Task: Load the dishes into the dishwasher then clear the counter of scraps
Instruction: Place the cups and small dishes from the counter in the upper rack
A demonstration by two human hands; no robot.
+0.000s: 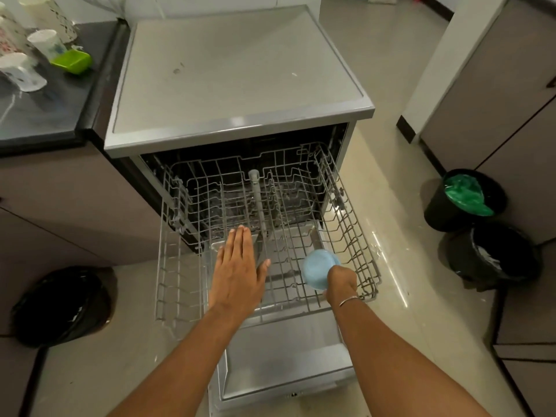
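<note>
We held the blue cup (319, 267) tipped, base toward us, in our right hand (341, 281), its grip curled round the cup's side. It was low over the right of the pulled-out rack (355, 236), likely so it would drain. Our left hand (237, 272) was flat over the rack's middle, fingers straight, holding nothing (perhaps steadying it). White cups (45, 42) and a green bowl (72, 62) sat on the desk (45, 109); loading looked barely begun.

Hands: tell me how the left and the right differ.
The left hand is flat, fingers straight, holding nothing; the right hand grips a blue cup. The left hand is over the middle of the rack; the right hand is near its right front corner. Both reach over the pulled-out rack.
</note>
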